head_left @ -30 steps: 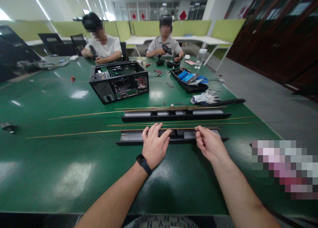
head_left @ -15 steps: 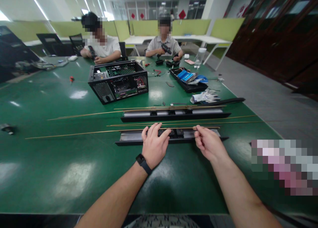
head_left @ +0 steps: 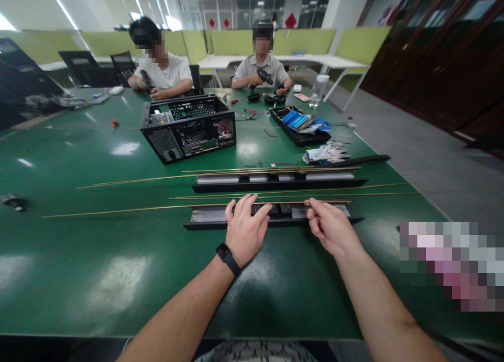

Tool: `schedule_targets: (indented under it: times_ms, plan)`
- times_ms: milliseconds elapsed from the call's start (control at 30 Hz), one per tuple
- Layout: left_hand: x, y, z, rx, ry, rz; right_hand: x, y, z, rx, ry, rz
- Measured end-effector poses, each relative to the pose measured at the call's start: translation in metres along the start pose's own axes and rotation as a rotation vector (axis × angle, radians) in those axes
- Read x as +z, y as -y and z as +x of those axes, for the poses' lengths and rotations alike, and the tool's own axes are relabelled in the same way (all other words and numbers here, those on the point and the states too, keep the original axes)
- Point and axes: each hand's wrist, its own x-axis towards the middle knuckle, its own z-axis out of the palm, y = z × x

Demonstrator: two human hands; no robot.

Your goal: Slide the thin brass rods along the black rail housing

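Observation:
The near black-edged metal channel (head_left: 208, 215) lies lengthwise before me, with black blocks (head_left: 284, 210) set in it. My left hand (head_left: 248, 225), a watch on its wrist, rests over the middle of this channel with fingers spread, beside the blocks. A thin brass-coloured rod (head_left: 129, 211) runs along the channel's far edge and sticks out well to the left. My right hand (head_left: 325, 223) pinches that rod between thumb and forefinger, near the right end of the channel. What lies under my left palm is hidden.
A second channel (head_left: 331, 181) with rods lies just beyond; further loose rods (head_left: 378, 193) lie between the two. Behind are an open computer case (head_left: 189, 131), a black tray (head_left: 303, 137) with blue cables and white gloves (head_left: 326, 153). Two people sit opposite, holding power drills.
My right thumb and forefinger have shifted very slightly left along the rod. My left hand stays on the channel. The whole view has tilted slightly.

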Motion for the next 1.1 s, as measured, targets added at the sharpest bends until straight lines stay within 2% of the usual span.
schedule_targets:
  times_ms: [333, 767, 1100]
  plan:
    - [0.0, 0.001, 0.0002, 0.001, 0.004, -0.007, -0.0017, 0.0015, 0.001, -0.001, -0.071, 0.097]
    - [-0.0003, 0.0, 0.0001, 0.001, 0.002, -0.004, -0.0026, -0.0022, 0.0017, -0.005, -0.009, 0.02]
    - [-0.0004, 0.0003, 0.0003, -0.003, 0.007, -0.005, -0.0022, 0.0004, 0.0011, 0.0, -0.067, 0.09]
